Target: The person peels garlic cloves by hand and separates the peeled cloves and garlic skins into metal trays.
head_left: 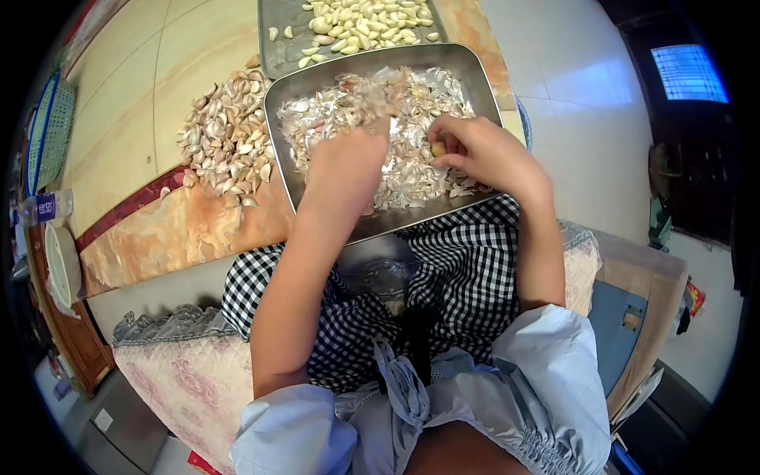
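A metal tray full of loose garlic skins rests at the table edge, over my lap. My left hand is down among the skins on the tray's left side; its fingers are blurred and partly hidden, so what they hold does not show. Over the tray's right side, my right hand has thumb and fingers curled together around a small brownish garlic clove. To the left of the tray lies a heap of unpeeled garlic cloves on the tabletop.
Behind the skins tray, a second metal tray holds pale peeled garlic cloves. The marble-patterned table extends left. A green basket and a white bowl are at the far left. A chair stands at my right.
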A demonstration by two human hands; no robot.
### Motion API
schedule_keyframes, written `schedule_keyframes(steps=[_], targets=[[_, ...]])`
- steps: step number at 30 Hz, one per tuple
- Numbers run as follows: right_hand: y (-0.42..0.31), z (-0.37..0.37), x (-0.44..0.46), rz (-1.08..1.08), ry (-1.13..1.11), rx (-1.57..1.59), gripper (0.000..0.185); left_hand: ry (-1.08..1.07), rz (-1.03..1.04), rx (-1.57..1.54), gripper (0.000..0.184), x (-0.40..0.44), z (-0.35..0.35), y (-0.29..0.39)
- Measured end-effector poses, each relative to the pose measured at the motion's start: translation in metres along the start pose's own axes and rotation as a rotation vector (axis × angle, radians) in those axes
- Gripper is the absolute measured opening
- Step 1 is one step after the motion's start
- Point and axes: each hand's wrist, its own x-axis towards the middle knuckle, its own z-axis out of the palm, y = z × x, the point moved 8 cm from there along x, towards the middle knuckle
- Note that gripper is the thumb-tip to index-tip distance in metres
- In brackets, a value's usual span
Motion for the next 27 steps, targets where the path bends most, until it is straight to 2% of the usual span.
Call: schedule_keyframes(steps=[5, 7, 8, 10, 13, 15, 18, 21, 23, 24, 26, 27], targets=[[0.005, 0.005, 0.009, -0.017, 0.018, -0.063, 0.019, 0.018, -0.101, 0.032, 0.035, 0.004, -0.007, -0.012], [0.014, -0.01, 0.01, 0.077, 0.154, 0.053, 0.018, 0.051, -0.103, 0.002, 0.034, 0.003, -0.011, -0.012], [0.017, -0.011, 0.014, 0.077, 0.153, 0.052, 0.018, 0.05, -0.086, -0.007, 0.034, 0.004, -0.012, -0.01], [0.019, -0.033, 0.018, 0.039, 0.399, 0.097, 0.02, 0.046, -0.068, -0.018, 0.033, 0.004, -0.013, -0.005], [0.028, -0.032, 0.03, 0.04, 0.41, 0.098, 0.02, -0.018, 0.02, -0.074, 0.03, 0.002, -0.01, 0.005], [0.029, -0.031, 0.03, 0.004, 0.428, 0.079, 0.02, -0.128, 0.206, -0.201, 0.028, -0.002, 0.003, 0.021], [0.026, -0.037, 0.022, -0.089, 0.462, 0.135, 0.018, -0.097, 0.207, -0.168, 0.023, -0.005, 0.005, 0.017], [0.007, -0.044, 0.005, -0.191, 0.408, 0.114, 0.016, -0.079, 0.091, -0.055, 0.019, 0.001, 0.006, 0.001], [0.005, -0.019, 0.001, 0.024, -0.055, 0.062, 0.018, -0.016, 0.071, -0.035, 0.018, 0.0, 0.001, -0.003], [0.004, -0.017, 0.001, 0.023, -0.056, 0.062, 0.018, 0.046, 0.054, -0.01, 0.016, 0.0, -0.005, -0.005], [0.009, 0.008, -0.002, 0.101, -0.271, 0.11, 0.021, 0.034, 0.044, -0.01, 0.016, 0.002, -0.006, -0.006], [0.004, 0.013, 0.0, 0.018, -0.279, 0.081, 0.029, 0.022, 0.035, -0.009, 0.016, 0.002, -0.006, -0.007]])
